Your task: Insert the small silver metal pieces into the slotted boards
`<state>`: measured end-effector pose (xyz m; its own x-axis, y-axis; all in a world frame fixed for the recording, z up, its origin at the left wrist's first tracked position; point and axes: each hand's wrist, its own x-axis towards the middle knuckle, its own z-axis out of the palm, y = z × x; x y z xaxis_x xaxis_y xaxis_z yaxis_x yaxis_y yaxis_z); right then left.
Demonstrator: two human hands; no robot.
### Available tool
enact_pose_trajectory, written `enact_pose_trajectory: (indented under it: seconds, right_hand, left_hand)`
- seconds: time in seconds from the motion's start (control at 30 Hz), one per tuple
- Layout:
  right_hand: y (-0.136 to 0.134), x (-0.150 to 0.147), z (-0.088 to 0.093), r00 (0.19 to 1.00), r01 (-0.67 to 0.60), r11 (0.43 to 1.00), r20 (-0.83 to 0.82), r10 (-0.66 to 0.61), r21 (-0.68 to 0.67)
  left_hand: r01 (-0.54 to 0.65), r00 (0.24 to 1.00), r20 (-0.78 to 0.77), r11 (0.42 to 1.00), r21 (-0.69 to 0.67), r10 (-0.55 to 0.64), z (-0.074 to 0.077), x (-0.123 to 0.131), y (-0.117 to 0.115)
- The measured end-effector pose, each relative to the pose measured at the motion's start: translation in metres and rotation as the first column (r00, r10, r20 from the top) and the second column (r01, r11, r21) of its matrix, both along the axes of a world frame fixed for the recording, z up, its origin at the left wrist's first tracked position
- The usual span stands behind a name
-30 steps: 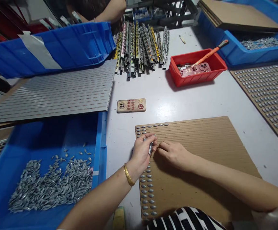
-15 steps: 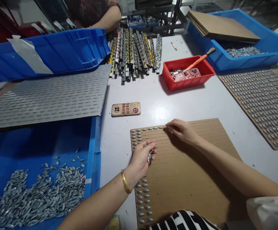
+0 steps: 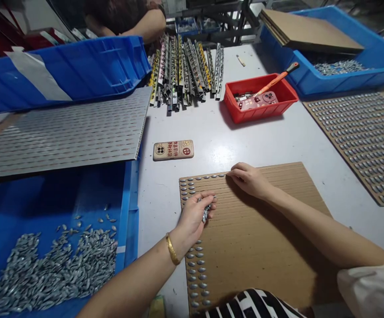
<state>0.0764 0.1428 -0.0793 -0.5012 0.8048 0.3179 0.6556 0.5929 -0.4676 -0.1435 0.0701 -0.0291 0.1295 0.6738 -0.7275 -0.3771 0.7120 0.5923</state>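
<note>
A brown cardboard sheet (image 3: 245, 247) with fine grooves lies on the white table. Small silver oval pieces (image 3: 193, 278) sit in two columns down its left side, and more run along its top edge. My left hand (image 3: 196, 214), with a gold bracelet at the wrist, is curled around a cluster of these silver pieces above the sheet's left part. At the top edge, my right hand (image 3: 246, 180) has its fingertips pinched at the end of the row; what they hold, if anything, is hidden.
Left, a blue bin (image 3: 132, 221) holds loose silver pieces under a tilted grey sheet (image 3: 62, 132). A phone (image 3: 173, 150), a red box (image 3: 261, 112) and metal strips (image 3: 185, 70) lie beyond. A filled sheet (image 3: 360, 141) and blue bin (image 3: 324, 84) are right. A person's arm (image 3: 148, 26) rests behind.
My right hand has shifted very slightly, still at the top edge. My left hand keeps its grip on the pieces. The person's arms across the table have moved a little.
</note>
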Motion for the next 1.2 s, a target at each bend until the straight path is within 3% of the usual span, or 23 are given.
enact_pose_trajectory:
  seconds: [0.17,0.3,0.47,0.77,0.87,0.97,1.03,1.2]
  right_hand:
    - [0.001,-0.001,0.003,1.0,-0.009,0.999,0.009,0.009,-0.04]
    - [-0.013,-0.01,0.023,0.994,0.0,0.989,-0.105,-0.016,-0.146]
    - [-0.041,-0.034,0.046,0.944,-0.186,0.884,-0.327,0.04,-0.429]
    - [-0.051,-0.042,0.045,0.947,-0.2,0.823,-0.319,0.024,-0.531]
    - [-0.052,-0.039,0.044,0.944,-0.203,0.803,-0.329,0.01,-0.56]
    - [-0.045,-0.027,0.039,0.926,-0.152,0.782,-0.363,-0.1,-0.604]
    - [-0.035,-0.014,0.034,0.911,-0.079,0.798,-0.368,-0.185,-0.598]
    - [-0.01,0.013,0.023,0.882,0.179,0.815,-0.277,-0.381,-0.551]
  left_hand:
    - [-0.007,1.0,-0.002,1.0,0.015,0.007,0.002,0.002,0.0]
    - [-0.014,1.0,0.007,1.0,0.025,0.014,0.003,0.002,-0.001]
    - [-0.023,0.999,0.029,0.997,0.072,0.02,0.003,0.003,-0.002]
    - [0.025,1.0,-0.01,0.991,0.133,-0.024,0.0,0.005,-0.003]
    - [0.028,1.0,0.007,0.995,0.095,-0.028,0.001,0.005,-0.001]
    - [-0.023,0.999,0.032,0.999,0.032,0.022,0.0,0.004,0.0]
    - [-0.042,0.998,0.039,0.999,0.006,0.042,0.0,0.003,0.001]
    - [0.03,0.999,0.046,1.0,-0.004,-0.03,-0.001,0.004,0.0]
